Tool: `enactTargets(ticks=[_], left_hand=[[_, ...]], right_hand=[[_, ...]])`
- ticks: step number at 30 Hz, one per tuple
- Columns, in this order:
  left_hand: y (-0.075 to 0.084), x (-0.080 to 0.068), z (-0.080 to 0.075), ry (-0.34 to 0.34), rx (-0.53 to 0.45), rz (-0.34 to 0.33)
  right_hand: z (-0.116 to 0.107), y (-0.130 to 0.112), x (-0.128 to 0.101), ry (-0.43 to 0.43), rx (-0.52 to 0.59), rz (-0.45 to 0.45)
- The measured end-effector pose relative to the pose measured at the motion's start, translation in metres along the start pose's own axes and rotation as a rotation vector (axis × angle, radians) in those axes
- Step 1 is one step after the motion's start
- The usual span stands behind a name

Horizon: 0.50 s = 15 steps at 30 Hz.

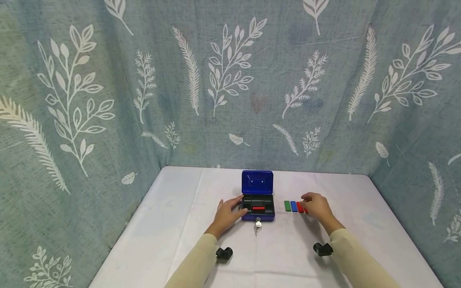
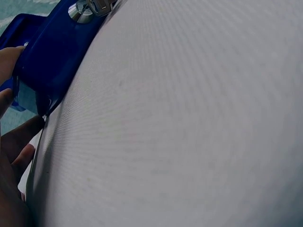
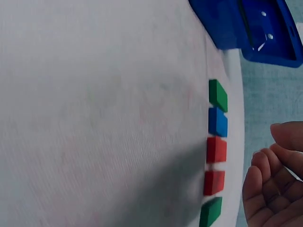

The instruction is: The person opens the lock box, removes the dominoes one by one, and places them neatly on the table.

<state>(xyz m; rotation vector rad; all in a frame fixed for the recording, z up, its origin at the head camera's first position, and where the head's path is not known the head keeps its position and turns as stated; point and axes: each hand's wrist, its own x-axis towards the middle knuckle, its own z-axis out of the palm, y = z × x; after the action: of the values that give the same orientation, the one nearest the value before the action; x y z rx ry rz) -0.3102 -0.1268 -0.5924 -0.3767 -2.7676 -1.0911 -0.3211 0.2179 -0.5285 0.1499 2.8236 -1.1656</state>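
- My left hand (image 1: 227,214) is resting against the left side of the small blue metal cash box (image 1: 257,204), with the fingers lying fairly straight along its wall and the thumb reaching toward the near left corner; this grip is apart, not clamped round anything.
- The box is sitting in the middle of the white cloth-covered worktop (image 1: 173,240), its blue lid (image 1: 257,182) standing open at the far side.
- Inside the box, a black compartment tray (image 1: 266,201) is showing, and one flat red block (image 1: 257,208) is lying in a near compartment of it.
- A silver key (image 1: 257,225) is hanging from the lock on the near wall of the box, touching the worktop.
- My right hand (image 1: 317,207) is hovering over the right end of a row of small flat blocks, to the right of the box; the fingers are loosely curled, and in the right wrist view they are holding nothing, so this grip is apart too.
- The row is running left to right: a green block (image 3: 218,94), a blue block (image 3: 218,122), a first red block (image 3: 216,149), a second red block (image 3: 214,182) and another green block (image 3: 210,212), each lying just beside the next.
- In the head view my right hand is covering the right part of that row.
- Grey-green fabric with white leaf prints (image 1: 223,80) is hanging round the worktop on the left, far and right sides.
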Motion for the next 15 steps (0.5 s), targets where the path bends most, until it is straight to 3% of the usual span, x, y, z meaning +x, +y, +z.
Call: enactTargets(ticks=[15], left_hand=[[0.001,0.000,-0.001,0.000,0.015,0.001]], right_hand=[[0.021,-0.005,-0.005,0.042,0.014,-0.079]])
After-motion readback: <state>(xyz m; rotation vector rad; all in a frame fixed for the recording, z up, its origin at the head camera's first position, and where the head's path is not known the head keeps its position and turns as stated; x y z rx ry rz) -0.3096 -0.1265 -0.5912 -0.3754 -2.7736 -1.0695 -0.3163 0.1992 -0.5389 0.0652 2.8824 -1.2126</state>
